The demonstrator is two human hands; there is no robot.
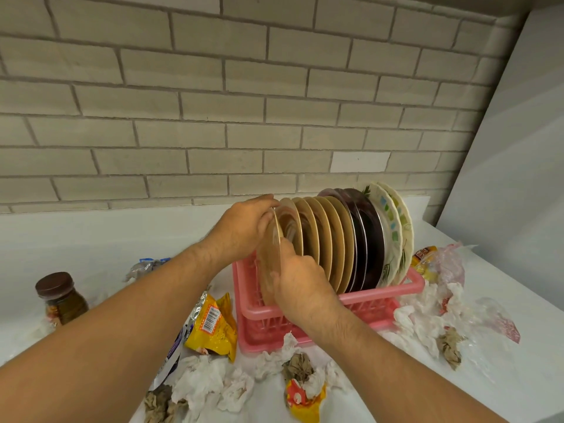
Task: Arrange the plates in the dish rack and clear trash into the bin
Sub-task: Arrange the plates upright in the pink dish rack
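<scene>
Gently, with my left hand (241, 230) pinching the top and right hand (300, 288) gripping the lower rim of the translucent amber glass plate (269, 239) at the left end of the pink plastic dish rack (381, 296), I should seat it upright.

A wall (213, 87) of pale grey-beige bricks with darker mortar lines fills the upper two thirds of the frame in front of me. One brick (360, 161) at centre right is plain white, brighter than its neighbours. Below runs a white countertop (518, 377), with a low white upstand (91, 227) where it meets the bricks. At the right edge a smooth white panel (518, 132) rises at a slant. The light is soft and even; the top right corner is shadowed.
</scene>
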